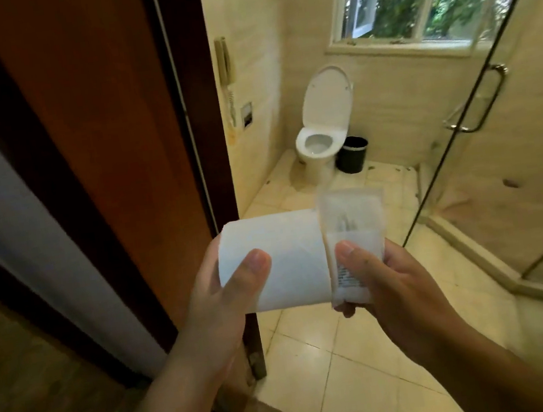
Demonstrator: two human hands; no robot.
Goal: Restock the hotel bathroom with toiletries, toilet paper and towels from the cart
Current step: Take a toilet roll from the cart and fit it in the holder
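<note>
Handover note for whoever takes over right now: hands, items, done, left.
Left hand: grips the toilet paper roll, thumb on top.
Right hand: pinches a white toiletry packet, held against the roll's end.
Position: at the bathroom doorway, with the toilet ahead, lid up, and a black bin beside it.
Done: both items are at the bathroom, neither set down.
Left: place the roll and the packet. Towels and cart are not in view.
</note>
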